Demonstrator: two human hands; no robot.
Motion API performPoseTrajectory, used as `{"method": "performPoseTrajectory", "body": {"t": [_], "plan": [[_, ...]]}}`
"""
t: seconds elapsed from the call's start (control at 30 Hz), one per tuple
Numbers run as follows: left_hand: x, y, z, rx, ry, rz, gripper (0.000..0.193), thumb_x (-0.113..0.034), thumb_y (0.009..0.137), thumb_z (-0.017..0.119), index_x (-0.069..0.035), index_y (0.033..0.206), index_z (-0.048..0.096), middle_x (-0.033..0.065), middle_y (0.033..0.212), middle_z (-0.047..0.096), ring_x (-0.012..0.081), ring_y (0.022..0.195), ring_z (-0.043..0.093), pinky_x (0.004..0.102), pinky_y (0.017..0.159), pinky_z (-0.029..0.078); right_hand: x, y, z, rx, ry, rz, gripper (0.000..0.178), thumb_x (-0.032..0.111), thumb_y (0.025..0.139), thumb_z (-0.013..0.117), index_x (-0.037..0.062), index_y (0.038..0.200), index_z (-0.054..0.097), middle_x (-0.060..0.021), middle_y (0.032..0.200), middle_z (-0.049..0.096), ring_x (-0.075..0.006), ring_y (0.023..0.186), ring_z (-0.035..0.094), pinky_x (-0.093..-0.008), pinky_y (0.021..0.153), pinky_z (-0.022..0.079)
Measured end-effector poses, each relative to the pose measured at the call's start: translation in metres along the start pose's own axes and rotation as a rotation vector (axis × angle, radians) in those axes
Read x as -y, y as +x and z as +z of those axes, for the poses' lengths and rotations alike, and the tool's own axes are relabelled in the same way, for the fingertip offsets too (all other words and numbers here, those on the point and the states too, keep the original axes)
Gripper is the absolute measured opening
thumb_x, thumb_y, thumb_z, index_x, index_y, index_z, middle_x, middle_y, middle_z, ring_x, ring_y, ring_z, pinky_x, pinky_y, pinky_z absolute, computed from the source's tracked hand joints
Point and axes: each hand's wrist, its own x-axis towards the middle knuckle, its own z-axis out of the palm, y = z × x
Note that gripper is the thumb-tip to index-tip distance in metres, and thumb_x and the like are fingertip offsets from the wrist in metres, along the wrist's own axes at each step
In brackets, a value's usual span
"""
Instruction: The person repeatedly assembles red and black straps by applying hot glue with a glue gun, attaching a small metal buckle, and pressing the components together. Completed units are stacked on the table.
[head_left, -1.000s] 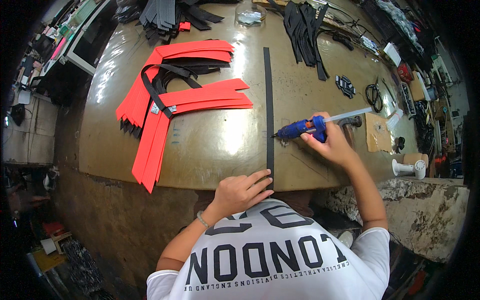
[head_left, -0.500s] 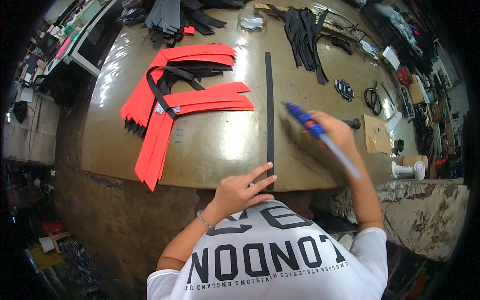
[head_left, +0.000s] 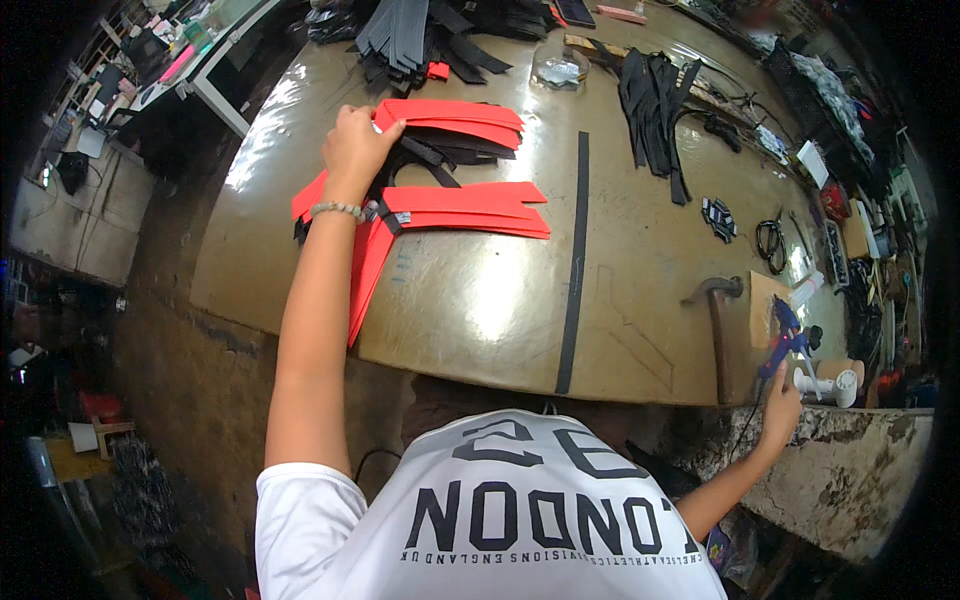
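Note:
My left hand (head_left: 358, 150) is closed on the upper corner of a stack of red strips (head_left: 450, 212), thumb on top and fingers curled. The strips are folded at angles, with black strips and a black band among them. Far to the right, my right hand (head_left: 783, 405) has its fingertips at the handle of a blue glue gun (head_left: 785, 340), which has a clear glue stick at its rear. The gun rests at a brown paper sheet (head_left: 762, 305). Between the hands, a single long black strip (head_left: 576, 260) lies straight on the table.
Black strips (head_left: 655, 120) and a grey-black pile (head_left: 395, 45) lie at the back. A hammer (head_left: 722, 340) lies near the right front edge. Scissors (head_left: 770, 243), small black-and-white pieces (head_left: 718, 218), a white spool (head_left: 835, 385) and a clear round container (head_left: 560, 68) are on the table (head_left: 470, 330).
My left hand has left the black strip and reached up-left onto the red strips. My right hand has carried the glue gun right to the paper sheet. The view has shifted.

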Motion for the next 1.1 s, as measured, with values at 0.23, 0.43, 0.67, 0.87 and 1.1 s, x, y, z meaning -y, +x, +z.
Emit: {"method": "performPoseTrajectory", "body": {"t": [0.23,0.43,0.67,0.87,1.1], "plan": [[-0.002,0.025,-0.008,0.045,-0.132,-0.03,0.044,-0.036,0.077,0.077,-0.004,0.107,0.071,0.0171,0.105,0.07,0.0313,0.097,0.068,0.0407,0.086,0.053,0.053,-0.061,-0.034,0.032,0.274,-0.132,0.054,0.048,0.098,0.053,-0.0023,0.116,0.063,-0.0197,0.093,0.068,-0.0238,0.076,0.066,-0.0351,0.073,0.05],[-0.089,0.003,-0.091,-0.451,-0.613,0.584,0.039,-0.015,0.077,0.081,-0.006,0.113,0.069,0.0103,0.107,0.072,0.0197,0.095,0.069,0.03,0.085,0.052,0.147,-0.082,-0.05,-0.371,0.706,-0.719,0.036,0.027,0.099,0.057,-0.0005,0.121,0.062,-0.0152,0.124,0.064,-0.026,0.114,0.06,-0.0353,0.102,0.042],[-0.162,-0.124,-0.125,-0.129,-0.781,0.73,0.046,-0.01,0.069,0.086,-0.007,0.112,0.07,0.0073,0.106,0.072,0.015,0.09,0.068,0.0272,0.077,0.052,0.258,-0.117,-0.04,-0.251,1.061,-1.173,0.037,0.027,0.096,0.062,0.0002,0.122,0.062,-0.0169,0.12,0.065,-0.0238,0.108,0.061,-0.0345,0.096,0.045],[-0.14,-0.169,-0.042,0.541,-0.912,0.202,0.036,-0.025,0.083,0.076,0.0,0.107,0.071,0.0195,0.096,0.07,0.0279,0.085,0.068,0.0354,0.077,0.052,0.249,-0.129,0.046,0.493,0.837,-0.808,0.023,0.017,0.091,0.068,-0.0021,0.105,0.068,-0.0059,0.091,0.07,-0.0103,0.079,0.061,-0.0264,0.072,0.05],[-0.134,-0.195,0.0,0.463,-0.797,0.081,0.023,-0.02,0.082,0.076,0.001,0.092,0.073,0.0143,0.075,0.071,0.015,0.057,0.059,0.0301,0.057,0.047,0.233,-0.134,0.096,0.344,0.742,-0.861,0.021,0.018,0.089,0.066,0.0031,0.104,0.069,-0.0151,0.101,0.069,-0.0341,0.091,0.066,-0.038,0.079,0.052]]}}
